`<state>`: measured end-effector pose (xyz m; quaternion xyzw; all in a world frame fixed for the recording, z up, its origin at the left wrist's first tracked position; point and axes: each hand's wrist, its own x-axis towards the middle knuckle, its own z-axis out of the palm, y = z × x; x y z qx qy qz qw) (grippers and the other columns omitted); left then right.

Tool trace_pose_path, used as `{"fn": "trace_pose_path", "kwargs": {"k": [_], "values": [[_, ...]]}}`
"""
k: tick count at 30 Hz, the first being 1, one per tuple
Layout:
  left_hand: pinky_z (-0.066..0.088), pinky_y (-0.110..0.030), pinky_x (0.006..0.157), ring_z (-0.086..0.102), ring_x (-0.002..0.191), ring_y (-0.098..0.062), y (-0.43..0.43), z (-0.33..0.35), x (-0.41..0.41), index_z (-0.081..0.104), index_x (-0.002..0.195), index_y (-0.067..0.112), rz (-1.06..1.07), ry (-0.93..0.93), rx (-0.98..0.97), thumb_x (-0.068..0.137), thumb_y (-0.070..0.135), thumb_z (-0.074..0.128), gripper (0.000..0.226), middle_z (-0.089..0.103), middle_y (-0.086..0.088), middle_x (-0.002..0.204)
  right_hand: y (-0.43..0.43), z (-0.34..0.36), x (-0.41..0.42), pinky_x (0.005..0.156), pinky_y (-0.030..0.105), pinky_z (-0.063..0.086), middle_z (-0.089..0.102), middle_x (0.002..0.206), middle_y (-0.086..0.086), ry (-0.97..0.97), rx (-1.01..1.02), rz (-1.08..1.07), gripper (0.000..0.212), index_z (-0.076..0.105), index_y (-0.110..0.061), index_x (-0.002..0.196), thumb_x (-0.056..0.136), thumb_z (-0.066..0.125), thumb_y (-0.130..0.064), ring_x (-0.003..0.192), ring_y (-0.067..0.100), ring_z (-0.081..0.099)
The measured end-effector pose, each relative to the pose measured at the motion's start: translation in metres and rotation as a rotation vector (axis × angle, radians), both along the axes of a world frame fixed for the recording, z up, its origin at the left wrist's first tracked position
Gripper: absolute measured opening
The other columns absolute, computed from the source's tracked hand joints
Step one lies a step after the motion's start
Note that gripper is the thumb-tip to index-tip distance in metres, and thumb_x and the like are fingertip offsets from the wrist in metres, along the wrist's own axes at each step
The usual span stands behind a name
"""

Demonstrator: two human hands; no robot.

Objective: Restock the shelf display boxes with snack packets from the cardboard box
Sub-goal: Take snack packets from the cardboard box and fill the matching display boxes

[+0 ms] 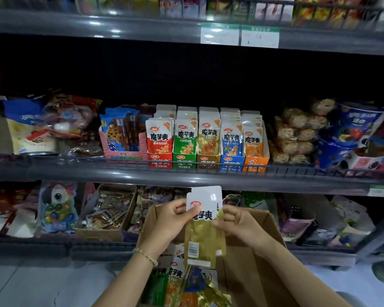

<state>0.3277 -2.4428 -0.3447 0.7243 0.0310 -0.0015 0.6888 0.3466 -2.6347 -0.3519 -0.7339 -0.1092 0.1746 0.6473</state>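
A thin bracelet [145, 256] of small pale beads circles the wrist of the left hand [167, 220]; both forearms are bare.

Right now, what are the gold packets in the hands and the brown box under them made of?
Gold-and-white snack packets: glossy plastic or foil-laminate film, judging by metallic sheen and a printed barcode. Open brown box: matte cardboard, probably corrugated, judging by dull brown folded flaps.
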Motion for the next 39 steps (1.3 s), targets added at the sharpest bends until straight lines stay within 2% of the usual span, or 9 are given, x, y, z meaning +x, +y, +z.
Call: {"fn": "trace_pose_path", "kwargs": {"k": [5,9,14,17,20,23,26,32,39], "values": [[0.046,-0.007,0.057,0.067,0.074,-0.003,-0.014,0.014,-0.001,0.07,0.094,0.019,0.117,-0.081,0.015,0.084,0.026,0.069,0.012,0.074,0.006,0.079,0.014,0.01,-0.005,0.075,0.025,0.056,0.074,0.099,0.005,-0.093,0.12,-0.061,0.029,0.065,-0.013,0.107,0.08,0.07,-0.004,0.09,0.02,0.071],[0.044,-0.003,0.065,0.055,0.091,0.01,-0.016,0.019,-0.003,0.036,0.133,0.04,-0.017,-0.079,0.091,0.093,0.043,0.044,0.04,0.058,0.017,0.111,0.015,0.013,-0.001,0.07,0.022,0.055,0.075,0.095,0.003,-0.172,0.155,-0.216,0.014,0.069,-0.011,0.1,0.088,0.062,-0.009,0.089,0.02,0.071],[0.021,-0.023,0.104,0.023,0.136,-0.002,-0.025,0.023,-0.011,0.012,0.147,0.044,-0.311,-0.051,0.32,0.085,0.065,0.022,0.066,0.015,0.016,0.154,0.01,0.015,0.009,0.074,0.034,0.056,0.074,0.091,0.011,-0.213,0.142,-0.347,0.023,0.07,-0.007,0.098,0.09,0.055,-0.024,0.087,0.03,0.069],[0.021,-0.03,0.109,0.023,0.138,-0.006,-0.03,0.022,-0.008,0.005,0.146,0.049,-0.384,0.042,0.172,0.08,0.073,0.03,0.074,0.016,0.023,0.149,0.015,0.016,0.005,0.082,0.03,0.054,0.072,0.101,0.007,-0.197,0.12,-0.262,0.039,0.069,-0.016,0.106,0.088,0.045,-0.04,0.095,0.018,0.068],[0.041,-0.03,0.106,0.046,0.126,-0.005,-0.03,0.021,-0.004,0.012,0.146,0.045,-0.367,0.066,0.089,0.073,0.079,0.046,0.088,0.035,0.016,0.147,0.018,0.016,0.002,0.079,0.028,0.055,0.066,0.113,0.001,-0.112,0.145,-0.172,0.052,0.06,-0.026,0.123,0.091,0.027,-0.049,0.104,0.01,0.063],[0.051,-0.013,0.073,0.063,0.096,0.001,-0.027,0.023,-0.004,0.027,0.142,0.037,-0.304,0.107,0.119,0.092,0.049,0.049,0.055,0.058,0.01,0.124,0.016,0.019,0.001,0.081,0.018,0.049,0.06,0.118,0.0,-0.215,0.022,-0.143,0.047,0.056,-0.028,0.127,0.091,0.031,-0.044,0.105,0.002,0.059],[0.05,-0.013,0.065,0.068,0.084,0.001,-0.018,0.028,-0.003,0.045,0.132,0.026,-0.323,0.147,0.082,0.098,0.033,0.042,0.034,0.069,0.003,0.11,0.01,0.026,0.008,0.081,0.015,0.048,0.053,0.124,-0.007,-0.353,-0.018,-0.233,0.038,0.049,-0.033,0.128,0.091,0.051,-0.029,0.102,-0.007,0.055],[0.055,-0.032,0.085,0.071,0.092,-0.017,-0.01,0.032,0.005,0.059,0.111,0.019,-0.363,0.146,0.08,0.09,0.038,0.054,0.029,0.074,-0.002,0.097,0.006,0.048,0.025,0.077,0.029,0.057,0.067,0.113,-0.009,-0.27,0.14,-0.097,0.062,0.042,-0.041,0.129,0.077,0.067,-0.017,0.106,0.008,0.064],[0.052,-0.015,0.065,0.07,0.083,-0.006,-0.003,0.033,0.021,0.065,0.099,0.021,-0.195,-0.051,0.102,0.082,0.026,0.069,0.018,0.074,0.01,0.088,0.01,0.062,0.046,0.076,0.034,0.059,0.071,0.106,0.003,-0.298,0.162,-0.202,0.055,0.051,-0.029,0.122,0.08,0.069,0.0,0.097,0.018,0.069]]}}
